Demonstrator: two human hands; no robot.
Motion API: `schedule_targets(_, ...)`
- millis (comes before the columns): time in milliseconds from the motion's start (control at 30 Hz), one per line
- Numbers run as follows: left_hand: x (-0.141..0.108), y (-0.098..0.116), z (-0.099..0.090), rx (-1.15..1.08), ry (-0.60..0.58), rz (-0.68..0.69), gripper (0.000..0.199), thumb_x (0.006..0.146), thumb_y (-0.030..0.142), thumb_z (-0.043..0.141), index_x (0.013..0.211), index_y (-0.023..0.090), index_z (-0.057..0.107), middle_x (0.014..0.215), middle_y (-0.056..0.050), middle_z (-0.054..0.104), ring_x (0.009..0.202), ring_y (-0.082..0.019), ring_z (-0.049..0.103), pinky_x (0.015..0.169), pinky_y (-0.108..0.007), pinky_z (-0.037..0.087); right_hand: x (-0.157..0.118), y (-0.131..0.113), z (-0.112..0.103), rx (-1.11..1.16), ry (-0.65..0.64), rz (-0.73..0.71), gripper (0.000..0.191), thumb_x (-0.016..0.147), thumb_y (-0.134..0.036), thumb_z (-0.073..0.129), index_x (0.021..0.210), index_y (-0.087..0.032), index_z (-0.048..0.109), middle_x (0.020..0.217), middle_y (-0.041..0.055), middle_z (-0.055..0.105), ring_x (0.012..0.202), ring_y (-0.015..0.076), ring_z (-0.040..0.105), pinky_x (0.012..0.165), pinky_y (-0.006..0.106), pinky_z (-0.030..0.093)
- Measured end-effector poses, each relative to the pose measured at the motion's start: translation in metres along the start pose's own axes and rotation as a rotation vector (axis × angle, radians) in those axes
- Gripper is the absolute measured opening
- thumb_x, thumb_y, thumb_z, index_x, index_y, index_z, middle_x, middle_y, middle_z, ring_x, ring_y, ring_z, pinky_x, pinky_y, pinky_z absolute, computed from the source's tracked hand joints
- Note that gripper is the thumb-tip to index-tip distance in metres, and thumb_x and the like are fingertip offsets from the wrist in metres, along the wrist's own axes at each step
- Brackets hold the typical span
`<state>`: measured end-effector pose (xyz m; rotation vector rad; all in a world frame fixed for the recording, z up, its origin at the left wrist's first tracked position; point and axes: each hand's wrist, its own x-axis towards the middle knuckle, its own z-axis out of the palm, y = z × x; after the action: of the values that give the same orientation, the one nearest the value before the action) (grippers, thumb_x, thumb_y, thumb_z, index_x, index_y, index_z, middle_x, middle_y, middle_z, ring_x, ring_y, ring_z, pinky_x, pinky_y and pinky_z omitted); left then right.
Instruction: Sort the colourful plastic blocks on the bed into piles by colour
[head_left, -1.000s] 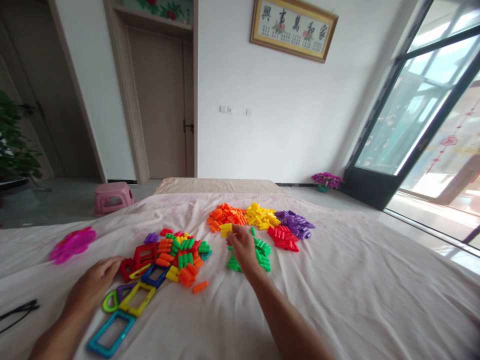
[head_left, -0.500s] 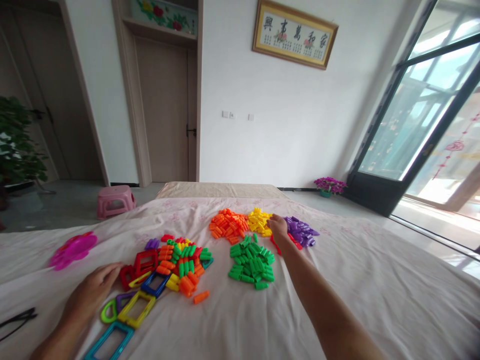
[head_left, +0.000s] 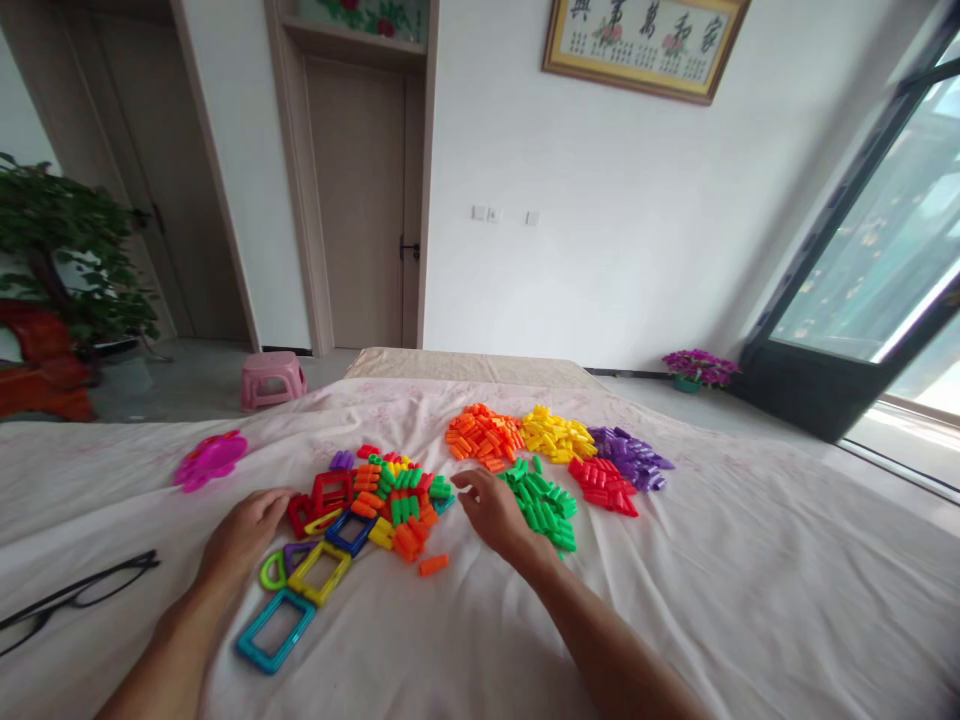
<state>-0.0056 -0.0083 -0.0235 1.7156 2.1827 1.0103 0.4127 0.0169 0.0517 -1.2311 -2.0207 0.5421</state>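
Note:
My left hand (head_left: 247, 530) rests on the cloth, fingers stretched loosely forward, just left of a red square magnetic tile (head_left: 332, 490). My right hand (head_left: 491, 510) is between the mixed pile of plastic bullet-shaped pieces (head_left: 405, 500) and the green pieces (head_left: 551, 510). Its fingers are bent and apart near the pile's right edge, with nothing seen in them. Magnetic tile frames run toward me from the mixed pile: a dark blue one (head_left: 350, 532), a yellow one (head_left: 320, 573) and a teal one (head_left: 276, 630). One orange piece (head_left: 433, 565) lies loose nearby.
Sorted heaps of orange (head_left: 484, 435), yellow (head_left: 559, 433), purple (head_left: 630, 457) and red pieces (head_left: 602, 485) lie farther back on the patterned cloth (head_left: 750, 600). A magenta plastic item (head_left: 214, 460) and eyeglasses (head_left: 82, 590) lie at left. Beyond stands a pink stool (head_left: 274, 380).
My right hand has moved left and nearer, from between the yellow and purple heaps to the mixed pile's right side. The view has turned left; my left hand stays by the tiles.

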Motion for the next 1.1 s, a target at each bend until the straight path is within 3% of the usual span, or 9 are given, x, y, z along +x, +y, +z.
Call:
schedule_targets(100, -0.003, 0.005, -0.002, 0.008, 0.013, 0.01, 0.046, 0.086, 0.048, 0.044, 0.104, 0.021, 0.077, 0.116, -0.007, 0.077, 0.11, -0.024, 0.069, 0.098, -0.028, 0.051, 0.003, -0.025, 0.019, -0.219, -0.084, 0.004, 0.036, 0.088, -0.018, 0.058, 0.122, -0.024, 0.069, 0.116, 0.0071, 0.071, 0.1, 0.0194, 0.066, 0.086, 0.027, 0.048)
schedule_targets(200, -0.004, 0.008, -0.003, 0.005, 0.032, 0.02, 0.044, 0.085, 0.047, 0.045, 0.102, 0.022, 0.077, 0.114, -0.006, 0.077, 0.108, -0.023, 0.07, 0.096, -0.028, 0.052, 0.012, -0.03, 0.029, -0.401, -0.142, 0.036, 0.04, 0.088, -0.023, 0.061, 0.128, -0.026, 0.065, 0.119, 0.008, 0.07, 0.111, 0.0235, 0.062, 0.089, 0.029, 0.046)
schedule_targets(400, -0.001, 0.0, 0.0, 0.005, 0.03, 0.026, 0.045, 0.086, 0.048, 0.044, 0.103, 0.022, 0.077, 0.115, -0.006, 0.077, 0.109, -0.023, 0.07, 0.097, -0.026, 0.051, 0.016, -0.015, 0.033, -0.421, -0.151, 0.081, 0.027, 0.095, -0.021, 0.05, 0.109, -0.023, 0.073, 0.108, 0.0077, 0.073, 0.103, 0.0215, 0.065, 0.082, 0.027, 0.045)
schedule_targets(500, 0.0, -0.003, 0.002, 0.005, 0.013, 0.017, 0.047, 0.087, 0.049, 0.043, 0.105, 0.02, 0.075, 0.118, -0.008, 0.076, 0.112, -0.023, 0.068, 0.099, -0.027, 0.049, 0.012, -0.01, 0.022, -0.294, -0.083, 0.102, 0.028, 0.096, -0.022, 0.05, 0.113, -0.022, 0.073, 0.109, 0.0071, 0.074, 0.101, 0.0202, 0.067, 0.083, 0.026, 0.045)
schedule_targets(633, 0.0, -0.002, 0.002, 0.002, -0.003, -0.005, 0.048, 0.087, 0.049, 0.042, 0.106, 0.02, 0.075, 0.121, -0.008, 0.075, 0.115, -0.024, 0.067, 0.101, -0.03, 0.049, 0.01, -0.004, -0.007, -0.211, 0.011, 0.087, 0.031, 0.098, -0.022, 0.046, 0.112, -0.02, 0.073, 0.112, 0.0069, 0.075, 0.101, 0.0198, 0.069, 0.086, 0.026, 0.046)
schedule_targets(900, 0.002, -0.002, 0.002, -0.01, -0.017, -0.011, 0.047, 0.087, 0.048, 0.042, 0.107, 0.02, 0.075, 0.12, -0.008, 0.074, 0.115, -0.025, 0.067, 0.102, -0.032, 0.048, -0.007, 0.02, -0.07, -0.524, 0.151, 0.285, 0.035, 0.1, -0.026, 0.041, 0.1, -0.021, 0.076, 0.102, 0.0091, 0.075, 0.097, 0.0222, 0.067, 0.082, 0.029, 0.043)
schedule_targets(1000, 0.002, -0.001, 0.002, -0.008, -0.014, 0.003, 0.046, 0.088, 0.048, 0.042, 0.106, 0.022, 0.075, 0.12, -0.007, 0.074, 0.114, -0.024, 0.067, 0.101, -0.03, 0.048, -0.012, 0.022, -0.069, -0.551, 0.212, 0.231, 0.032, 0.1, -0.027, 0.044, 0.105, -0.021, 0.075, 0.109, 0.0097, 0.074, 0.106, 0.0235, 0.064, 0.09, 0.031, 0.042)
schedule_targets(1100, 0.001, 0.001, 0.001, -0.009, 0.003, 0.006, 0.045, 0.087, 0.048, 0.043, 0.103, 0.023, 0.076, 0.118, -0.006, 0.075, 0.112, -0.024, 0.068, 0.099, -0.03, 0.049, -0.013, 0.008, -0.047, -0.437, 0.132, 0.082, 0.028, 0.098, -0.023, 0.048, 0.108, -0.022, 0.075, 0.109, 0.0077, 0.074, 0.108, 0.0219, 0.063, 0.096, 0.031, 0.042)
